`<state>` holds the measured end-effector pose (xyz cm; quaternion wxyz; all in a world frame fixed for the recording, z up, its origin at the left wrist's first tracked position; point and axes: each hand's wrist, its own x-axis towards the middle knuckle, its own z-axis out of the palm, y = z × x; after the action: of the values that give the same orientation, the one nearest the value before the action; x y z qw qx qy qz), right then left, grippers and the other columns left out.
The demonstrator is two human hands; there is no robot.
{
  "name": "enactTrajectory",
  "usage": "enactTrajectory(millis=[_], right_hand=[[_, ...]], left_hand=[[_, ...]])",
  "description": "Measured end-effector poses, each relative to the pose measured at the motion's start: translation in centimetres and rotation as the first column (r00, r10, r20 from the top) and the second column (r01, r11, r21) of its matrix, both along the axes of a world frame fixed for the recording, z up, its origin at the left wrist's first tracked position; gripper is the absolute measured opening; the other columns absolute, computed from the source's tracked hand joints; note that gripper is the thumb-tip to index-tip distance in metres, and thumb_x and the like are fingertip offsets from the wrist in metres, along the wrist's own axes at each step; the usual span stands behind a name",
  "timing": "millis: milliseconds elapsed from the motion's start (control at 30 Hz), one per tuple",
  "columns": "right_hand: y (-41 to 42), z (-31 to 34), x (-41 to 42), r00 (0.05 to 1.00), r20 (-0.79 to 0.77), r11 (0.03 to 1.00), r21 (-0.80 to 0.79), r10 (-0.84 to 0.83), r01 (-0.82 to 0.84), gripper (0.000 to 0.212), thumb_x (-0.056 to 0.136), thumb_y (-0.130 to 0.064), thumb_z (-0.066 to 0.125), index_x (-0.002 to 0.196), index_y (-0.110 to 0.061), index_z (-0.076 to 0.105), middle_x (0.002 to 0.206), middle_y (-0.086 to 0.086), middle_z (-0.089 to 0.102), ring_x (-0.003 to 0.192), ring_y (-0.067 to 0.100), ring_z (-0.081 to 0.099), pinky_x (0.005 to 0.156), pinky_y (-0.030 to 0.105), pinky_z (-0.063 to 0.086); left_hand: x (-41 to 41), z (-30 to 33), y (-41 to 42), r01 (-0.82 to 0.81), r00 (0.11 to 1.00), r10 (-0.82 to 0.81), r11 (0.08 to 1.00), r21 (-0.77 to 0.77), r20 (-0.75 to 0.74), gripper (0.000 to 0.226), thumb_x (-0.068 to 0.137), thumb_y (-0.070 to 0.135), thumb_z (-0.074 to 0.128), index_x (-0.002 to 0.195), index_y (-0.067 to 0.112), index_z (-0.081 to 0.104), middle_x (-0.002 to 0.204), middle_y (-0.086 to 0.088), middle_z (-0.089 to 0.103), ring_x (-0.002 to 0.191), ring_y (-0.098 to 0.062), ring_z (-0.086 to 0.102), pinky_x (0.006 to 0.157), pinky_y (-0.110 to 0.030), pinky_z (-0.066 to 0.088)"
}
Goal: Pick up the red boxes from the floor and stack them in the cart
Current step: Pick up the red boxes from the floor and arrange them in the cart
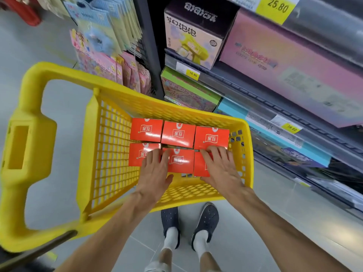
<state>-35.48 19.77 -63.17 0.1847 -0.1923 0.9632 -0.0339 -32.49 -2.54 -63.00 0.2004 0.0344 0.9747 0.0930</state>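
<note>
I'm seeing six glossy red cardboard boxes (pixel 177 134) filling the yellow plastic lattice cart (pixel 110 134); my left hand (pixel 157 169) and right hand (pixel 220 167) are lying flat, fingers spread, on the near row, toy shelves (pixel 275 107) crowding right.

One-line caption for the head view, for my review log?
Both hands, left hand and right hand, press flat on the near row of six red boxes inside the yellow cart beside store shelves.
</note>
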Motion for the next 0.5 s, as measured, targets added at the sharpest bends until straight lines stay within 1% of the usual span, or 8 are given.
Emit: enactTrajectory(millis=[100, 167, 233, 300, 400, 500], right_hand=[[0.0, -0.7, 0.0, 0.999, -0.043, 1.0, 0.002, 0.02, -0.02, 0.096, 0.058, -0.048, 0.09, 0.137, -0.013, 0.047, 0.125, 0.013, 0.048, 0.114, 0.033, 0.047, 0.094, 0.045, 0.041], [-0.2, -0.9, -0.3, 0.998, -0.056, 0.999, 0.012, 0.041, -0.041, 0.098, 0.056, -0.048, 0.091, 0.136, -0.013, 0.046, 0.123, 0.013, 0.048, 0.111, 0.032, 0.047, 0.092, 0.044, 0.04], [-0.2, -0.7, -0.5, 0.997, -0.04, 0.998, 0.024, 0.063, -0.062, 0.103, 0.053, -0.052, 0.091, 0.137, -0.013, 0.045, 0.123, 0.014, 0.048, 0.111, 0.032, 0.047, 0.093, 0.044, 0.039], [0.2, -0.1, -0.7, 0.999, -0.013, 0.999, 0.011, 0.048, -0.048, 0.107, 0.052, -0.059, 0.088, 0.14, -0.016, 0.043, 0.129, 0.014, 0.047, 0.115, 0.033, 0.046, 0.096, 0.045, 0.038], [1.5, 2.2, -0.8, 1.0, 0.008, 1.0, -0.018, -0.019, 0.019, 0.104, 0.061, -0.066, 0.079, 0.145, -0.02, 0.039, 0.136, 0.011, 0.044, 0.123, 0.031, 0.042, 0.1, 0.046, 0.036], [4.1, 6.5, -0.5, 0.999, 0.003, 0.998, -0.041, -0.052, 0.053, 0.095, 0.07, -0.065, 0.074, 0.146, -0.021, 0.038, 0.14, 0.009, 0.042, 0.127, 0.03, 0.04, 0.101, 0.046, 0.035]], left_hand=[[0.0, -0.1, 0.1, 0.007, 1.0, -0.007, 1.0, 0.014, -0.009, 0.08, 0.078, 0.038, 0.078, 0.141, 0.018, 0.034, 0.126, -0.01, 0.043, 0.114, -0.03, 0.042, 0.096, -0.043, 0.044], [-0.1, 0.1, 0.1, 0.013, 1.0, -0.013, 1.0, 0.024, -0.028, 0.077, 0.077, 0.036, 0.078, 0.139, 0.016, 0.037, 0.124, -0.01, 0.045, 0.112, -0.03, 0.044, 0.094, -0.043, 0.044], [-0.2, 0.6, 0.2, 0.025, 0.999, -0.024, 0.999, 0.034, -0.047, 0.076, 0.077, 0.034, 0.079, 0.138, 0.015, 0.04, 0.122, -0.01, 0.047, 0.11, -0.03, 0.045, 0.093, -0.043, 0.045], [-0.2, 1.4, 0.3, 0.044, 0.997, -0.039, 0.997, 0.062, -0.07, 0.074, 0.078, 0.033, 0.078, 0.139, 0.016, 0.04, 0.124, -0.009, 0.047, 0.113, -0.03, 0.045, 0.095, -0.044, 0.046], [-0.7, 3.9, 1.0, 0.106, 0.989, -0.096, 0.99, 0.09, -0.111, 0.071, 0.079, 0.033, 0.075, 0.14, 0.02, 0.041, 0.131, -0.005, 0.047, 0.119, -0.029, 0.045, 0.097, -0.045, 0.046], [-1.7, 7.8, 2.7, 0.187, 0.971, -0.169, 0.977, 0.099, -0.167, 0.071, 0.082, 0.034, 0.075, 0.142, 0.02, 0.04, 0.136, -0.005, 0.048, 0.128, -0.028, 0.044, 0.102, -0.045, 0.045]])
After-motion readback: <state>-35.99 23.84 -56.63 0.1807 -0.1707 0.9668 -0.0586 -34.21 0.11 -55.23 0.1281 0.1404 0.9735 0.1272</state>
